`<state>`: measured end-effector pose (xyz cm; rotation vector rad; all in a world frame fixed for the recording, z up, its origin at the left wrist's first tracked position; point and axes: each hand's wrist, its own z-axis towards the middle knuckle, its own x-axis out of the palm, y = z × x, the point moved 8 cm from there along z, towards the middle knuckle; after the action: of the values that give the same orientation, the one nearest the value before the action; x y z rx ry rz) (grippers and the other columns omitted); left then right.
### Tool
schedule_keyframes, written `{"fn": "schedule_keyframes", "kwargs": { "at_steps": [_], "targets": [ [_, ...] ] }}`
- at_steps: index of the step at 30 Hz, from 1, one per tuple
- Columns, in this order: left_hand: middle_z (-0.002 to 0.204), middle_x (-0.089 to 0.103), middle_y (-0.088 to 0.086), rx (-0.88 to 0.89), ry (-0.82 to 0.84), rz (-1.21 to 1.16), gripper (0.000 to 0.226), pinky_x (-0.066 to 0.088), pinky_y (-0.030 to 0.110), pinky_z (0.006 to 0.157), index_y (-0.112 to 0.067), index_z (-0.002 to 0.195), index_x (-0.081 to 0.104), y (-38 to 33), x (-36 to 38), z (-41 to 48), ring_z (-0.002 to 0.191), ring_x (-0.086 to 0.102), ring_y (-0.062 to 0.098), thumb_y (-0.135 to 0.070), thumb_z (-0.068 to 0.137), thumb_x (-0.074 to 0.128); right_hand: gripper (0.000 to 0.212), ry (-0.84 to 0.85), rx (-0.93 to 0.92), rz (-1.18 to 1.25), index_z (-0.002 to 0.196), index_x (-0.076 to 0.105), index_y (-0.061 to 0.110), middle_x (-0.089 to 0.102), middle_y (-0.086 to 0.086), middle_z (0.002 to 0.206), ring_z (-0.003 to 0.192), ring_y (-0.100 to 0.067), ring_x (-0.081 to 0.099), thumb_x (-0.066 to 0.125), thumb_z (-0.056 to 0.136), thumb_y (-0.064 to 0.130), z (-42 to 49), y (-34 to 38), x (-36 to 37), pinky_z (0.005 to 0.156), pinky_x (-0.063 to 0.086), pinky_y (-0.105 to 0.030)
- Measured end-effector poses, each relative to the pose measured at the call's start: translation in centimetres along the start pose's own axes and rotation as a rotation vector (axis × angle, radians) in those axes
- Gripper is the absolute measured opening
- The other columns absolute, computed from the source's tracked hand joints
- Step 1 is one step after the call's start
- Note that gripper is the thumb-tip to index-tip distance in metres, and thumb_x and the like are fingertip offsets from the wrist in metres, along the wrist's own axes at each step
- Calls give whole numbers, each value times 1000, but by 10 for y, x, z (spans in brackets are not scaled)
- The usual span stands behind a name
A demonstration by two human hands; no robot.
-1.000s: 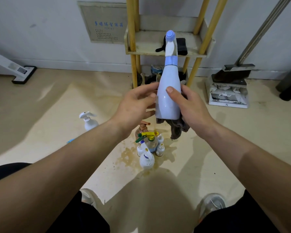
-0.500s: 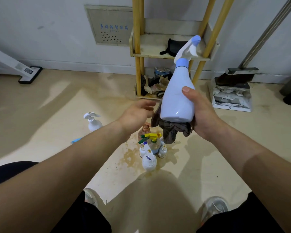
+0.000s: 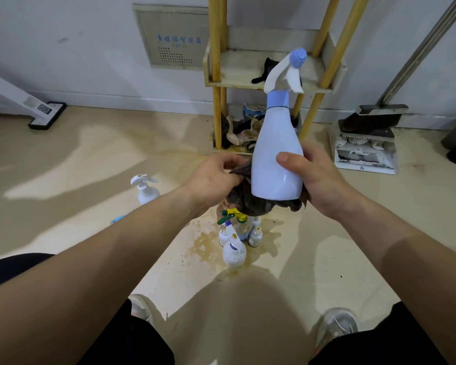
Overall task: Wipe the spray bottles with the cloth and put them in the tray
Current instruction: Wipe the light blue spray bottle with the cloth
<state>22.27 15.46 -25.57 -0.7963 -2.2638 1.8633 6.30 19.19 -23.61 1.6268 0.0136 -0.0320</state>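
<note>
The spray bottle (image 3: 275, 164) in my right hand (image 3: 319, 180) is smooth, glossy plastic. The cloth (image 3: 248, 204) my left hand (image 3: 211, 180) pinches is dark, matt, rumpled fabric. The far rack (image 3: 217, 61) looks like painted wood; the floor (image 3: 77, 159) is smooth, stained.

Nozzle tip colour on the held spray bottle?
Lavender-blue nozzle tip, same as the collar of the pale blue plastic spray bottle; head view.

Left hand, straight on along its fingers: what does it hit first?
The left hand pinches the dark brown cloth; just past that, probably the side of the pale blue plastic spray bottle gripped by the right hand.
</note>
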Motion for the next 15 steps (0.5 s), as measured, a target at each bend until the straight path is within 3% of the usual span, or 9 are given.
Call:
{"fn": "schedule_keyframes", "kwargs": {
  "at_steps": [3, 5, 7, 9, 12, 15],
  "targets": [
    [80, 69, 2, -24, -41, -60, 37, 47, 28, 52, -16, 89, 66, -3, -1, 0, 54, 59, 10, 13, 95, 45, 55, 13, 2, -41, 110, 65, 25, 73, 5, 102, 95, -20, 71, 73, 62, 51, 0, 0, 2, 66, 54, -27],
    [90, 74, 3, -39, -108, -83, 30, 58, 34, 64, -15, 97, 70, -3, -9, 2, 71, 67, 16, 7, 97, 50, 56, 14, 17, -14, 111, 65, 24, 72, 5, 100, 92, -21, 71, 73, 61, 50, -1, -1, 2, 58, 53, -25],
    [108, 73, 13, -75, -167, -173, 19, 60, 38, 77, -8, 108, 69, -1, -17, 4, 89, 69, 25, 2, 98, 55, 55, -12, 28, 51, 110, 65, 23, 73, 3, 97, 88, -22, 71, 72, 62, 49, 0, -2, -1, 60, 51, -34],
    [108, 73, 16, -105, -157, -334, 17, 61, 36, 85, -8, 103, 71, -2, -16, 3, 94, 70, 27, -2, 100, 56, 55, -61, 44, 135, 109, 66, 21, 73, -1, 97, 87, -24, 72, 72, 62, 49, 1, -4, -5, 72, 49, -46],
    [102, 75, 9, -78, -118, -449, 16, 61, 31, 81, -14, 99, 73, -7, -3, -4, 90, 71, 20, -12, 101, 57, 62, -73, 72, 246, 114, 64, 19, 74, -4, 104, 95, -24, 72, 72, 61, 49, 3, -6, -5, 84, 56, -47],
    [108, 76, 4, -111, -113, -467, 19, 60, 30, 72, -18, 107, 69, -4, 7, -9, 93, 73, 19, -24, 105, 52, 60, -46, 63, 216, 116, 63, 19, 73, -4, 107, 99, -23, 71, 69, 65, 51, 2, -6, 0, 82, 59, -41]
  ]
}}
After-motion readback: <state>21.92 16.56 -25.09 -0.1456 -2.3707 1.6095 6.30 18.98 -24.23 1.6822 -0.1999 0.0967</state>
